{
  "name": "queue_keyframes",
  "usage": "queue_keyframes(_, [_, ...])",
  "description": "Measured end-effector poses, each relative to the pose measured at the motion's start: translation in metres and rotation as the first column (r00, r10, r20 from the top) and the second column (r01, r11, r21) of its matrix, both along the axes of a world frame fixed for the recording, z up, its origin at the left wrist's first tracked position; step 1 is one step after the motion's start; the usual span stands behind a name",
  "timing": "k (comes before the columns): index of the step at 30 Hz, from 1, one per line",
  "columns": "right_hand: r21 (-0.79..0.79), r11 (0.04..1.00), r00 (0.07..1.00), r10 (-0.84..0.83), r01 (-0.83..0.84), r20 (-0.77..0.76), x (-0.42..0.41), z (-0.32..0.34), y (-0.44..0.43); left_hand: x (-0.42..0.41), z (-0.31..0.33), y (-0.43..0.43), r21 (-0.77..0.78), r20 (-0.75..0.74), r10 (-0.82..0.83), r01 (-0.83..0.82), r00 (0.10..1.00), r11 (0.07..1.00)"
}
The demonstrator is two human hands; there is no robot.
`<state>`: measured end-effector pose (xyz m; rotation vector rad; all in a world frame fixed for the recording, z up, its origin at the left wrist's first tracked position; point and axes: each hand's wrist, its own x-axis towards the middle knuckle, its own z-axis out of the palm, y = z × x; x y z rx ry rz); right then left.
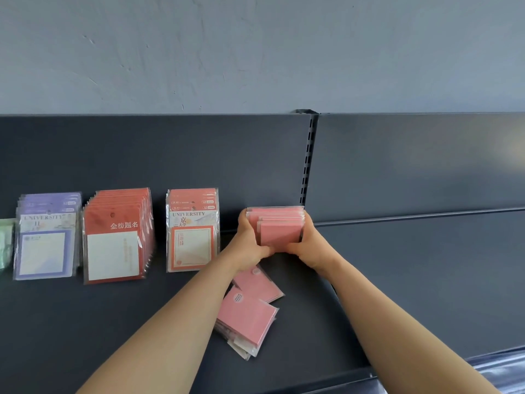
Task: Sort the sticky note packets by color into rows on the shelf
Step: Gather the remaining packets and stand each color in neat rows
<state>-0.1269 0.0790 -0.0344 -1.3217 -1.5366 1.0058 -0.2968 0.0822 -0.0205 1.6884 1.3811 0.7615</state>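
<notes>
Because the dark shelf (113, 322) runs flat up to an upright back panel (199, 155), the packets have something to lean toward, and the sorted rows stand tilted back on it. The red row (113, 245) is in the middle, with the purple row (45, 240) to its left and the orange row (192, 237) to its right, each fanned front to back so that one colour sits together. Nearer the front edge, between the forearms, the loose pink packets (250, 314) lie flat in an overlapping heap, probably waiting to join their own row. The pink stack (279, 228) stands upright to the right of the orange row with a gap between them, close to the back panel. It is squeezed between the left hand (250, 243) and the right hand (309, 245), whose fingers curl round its side edges with the thumbs low in front. That grip looks meant to square the packets. A green packet (5, 243) just shows at the far left.
</notes>
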Motion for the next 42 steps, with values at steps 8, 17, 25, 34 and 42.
queue_keyframes(8, [-0.083, 0.997, 0.999, 0.002, -0.005, -0.039, -0.007, 0.006, 0.011, 0.008, 0.002, 0.009, 0.042, -0.035, 0.111, -0.11, 0.993, 0.993])
queue_keyframes(17, [-0.069, 0.997, 0.99, -0.032, 0.042, 0.137, -0.016, 0.003, 0.011, 0.009, 0.002, 0.015, 0.055, -0.217, 0.178, -0.17, 0.96, 0.984])
queue_keyframes(25, [-0.1, 0.991, 0.966, -0.057, 0.084, 0.251, -0.012, 0.004, 0.006, 0.004, 0.003, 0.012, 0.024, -0.234, 0.199, -0.199, 0.952, 0.98])
queue_keyframes(34, [0.065, 0.992, 0.932, -0.126, 0.11, 0.341, -0.012, -0.002, 0.001, 0.003, 0.0, 0.007, 0.045, -0.258, 0.16, -0.154, 0.953, 0.987])
queue_keyframes(42, [0.058, 0.994, 0.907, -0.111, 0.096, 0.407, -0.013, 0.001, -0.004, 0.004, 0.005, 0.006, 0.021, -0.255, 0.165, -0.165, 0.953, 0.986])
